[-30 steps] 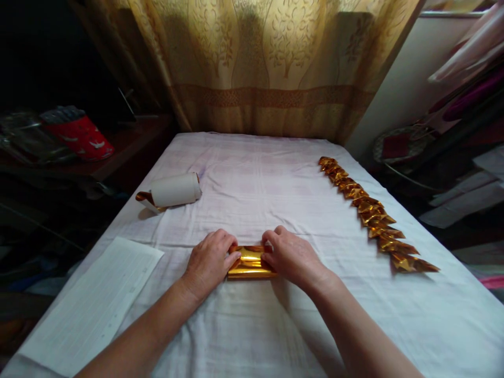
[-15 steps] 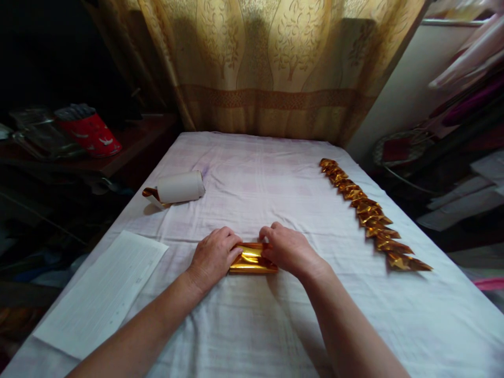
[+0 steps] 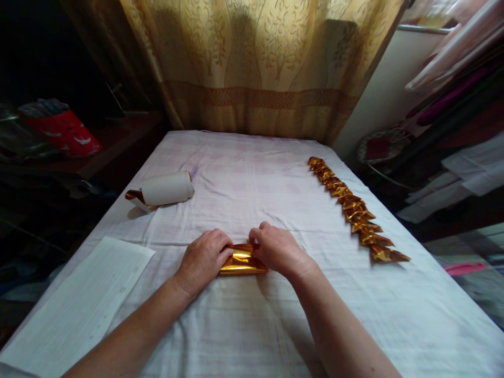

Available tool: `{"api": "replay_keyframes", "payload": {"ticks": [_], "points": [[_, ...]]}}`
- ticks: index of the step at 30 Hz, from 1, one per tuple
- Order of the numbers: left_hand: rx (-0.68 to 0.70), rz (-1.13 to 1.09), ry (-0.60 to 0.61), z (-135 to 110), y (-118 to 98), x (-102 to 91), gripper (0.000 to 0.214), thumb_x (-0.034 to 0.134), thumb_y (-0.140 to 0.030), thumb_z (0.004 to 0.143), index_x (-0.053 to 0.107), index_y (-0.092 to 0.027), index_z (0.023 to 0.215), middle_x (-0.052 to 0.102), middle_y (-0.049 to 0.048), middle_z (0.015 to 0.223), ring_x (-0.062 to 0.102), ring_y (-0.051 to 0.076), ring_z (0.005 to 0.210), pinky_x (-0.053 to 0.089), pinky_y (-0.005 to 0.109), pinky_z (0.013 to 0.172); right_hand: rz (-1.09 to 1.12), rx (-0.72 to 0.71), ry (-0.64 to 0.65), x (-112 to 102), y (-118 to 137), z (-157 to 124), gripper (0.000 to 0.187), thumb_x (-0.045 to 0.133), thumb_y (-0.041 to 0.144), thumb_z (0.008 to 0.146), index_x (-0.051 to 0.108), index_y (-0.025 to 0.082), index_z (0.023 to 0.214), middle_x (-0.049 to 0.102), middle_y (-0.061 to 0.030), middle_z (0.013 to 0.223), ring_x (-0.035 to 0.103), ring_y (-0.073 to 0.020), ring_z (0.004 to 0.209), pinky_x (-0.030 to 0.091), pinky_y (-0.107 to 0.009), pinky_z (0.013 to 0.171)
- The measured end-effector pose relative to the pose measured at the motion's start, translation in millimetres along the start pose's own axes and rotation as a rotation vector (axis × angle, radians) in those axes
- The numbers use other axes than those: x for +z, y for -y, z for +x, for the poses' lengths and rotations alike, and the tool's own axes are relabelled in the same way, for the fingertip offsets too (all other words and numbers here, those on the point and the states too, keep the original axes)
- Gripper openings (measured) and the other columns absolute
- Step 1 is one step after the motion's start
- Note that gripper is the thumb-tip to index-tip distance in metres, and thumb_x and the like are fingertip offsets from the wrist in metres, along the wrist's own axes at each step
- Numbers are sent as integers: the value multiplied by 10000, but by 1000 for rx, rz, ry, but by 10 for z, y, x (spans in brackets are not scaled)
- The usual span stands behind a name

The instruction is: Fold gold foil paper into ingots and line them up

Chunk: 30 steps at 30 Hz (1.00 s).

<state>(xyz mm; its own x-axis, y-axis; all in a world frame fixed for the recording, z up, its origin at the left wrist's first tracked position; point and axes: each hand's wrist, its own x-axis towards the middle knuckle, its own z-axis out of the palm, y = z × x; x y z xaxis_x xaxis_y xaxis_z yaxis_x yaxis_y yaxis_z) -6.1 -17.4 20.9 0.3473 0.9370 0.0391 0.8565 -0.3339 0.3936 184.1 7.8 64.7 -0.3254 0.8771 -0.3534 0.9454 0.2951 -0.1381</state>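
Note:
A shiny gold foil paper, folded into a flat strip, lies on the cloth in front of me. My left hand grips its left end, thumb on top and the other fingers curled behind. At the right end my right hand pinches the far edge, fingers bent; the fingertips are partly hidden. Along the right side of the table runs a row of overlapping folded gold foil pieces. Back on the left lies a roll of white-backed gold foil sheets.
A printed white sheet lies at the left on the checked tablecloth. Beyond the left edge, a dark side table holds a red patterned container. A gold curtain hangs behind; hung clothes are at the right.
The view has shifted slightly, so everything appears a little further left. Both hands keep their hold on the gold foil paper, with hardly any movement of their own.

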Motion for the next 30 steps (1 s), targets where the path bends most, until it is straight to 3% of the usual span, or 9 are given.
{"api": "replay_keyframes", "payload": {"ticks": [6, 11, 18, 26, 30], "points": [[34, 10, -65, -17, 39, 47, 235, 606, -209, 883, 705, -264, 1089, 682, 23, 1025, 636, 184, 936, 492, 292, 822, -27, -70, -38, 33, -13, 8, 227, 573, 214, 853, 736, 231, 1011, 658, -103, 1020, 681, -221, 847, 426, -276, 628], [94, 1, -87, -24, 81, 68, 197, 603, -204, 885, 737, -276, 1011, 686, 19, 983, 641, 168, 902, 496, 270, 790, -32, -98, -20, 25, 0, -6, 201, 596, 180, 819, 748, 205, 948, 658, -122, 1005, 680, -241, 861, 444, -288, 646], [120, -12, -89, -23, 70, 66, 160, 603, -180, 887, 727, -264, 943, 691, 9, 957, 639, 165, 890, 488, 269, 791, 6, -56, -41, 13, 23, -16, 307, 567, 168, 843, 663, 237, 1126, 654, -99, 1057, 664, -225, 912, 439, -278, 692], [103, 3, -90, -38, 60, 61, 242, 617, -207, 873, 689, -245, 1101, 688, 37, 1064, 637, 192, 962, 492, 297, 846, -7, -131, -24, 54, 21, -2, 242, 597, 199, 814, 733, 219, 1013, 657, -110, 1047, 660, -224, 878, 437, -280, 684], [106, -64, -69, -40, 60, 31, 136, 627, -250, 859, 692, -239, 978, 687, 24, 1020, 632, 182, 927, 480, 287, 816, 38, -144, -4, 17, -11, 6, 211, 606, 182, 796, 736, 221, 958, 696, -89, 997, 655, -212, 880, 407, -267, 675]]}}
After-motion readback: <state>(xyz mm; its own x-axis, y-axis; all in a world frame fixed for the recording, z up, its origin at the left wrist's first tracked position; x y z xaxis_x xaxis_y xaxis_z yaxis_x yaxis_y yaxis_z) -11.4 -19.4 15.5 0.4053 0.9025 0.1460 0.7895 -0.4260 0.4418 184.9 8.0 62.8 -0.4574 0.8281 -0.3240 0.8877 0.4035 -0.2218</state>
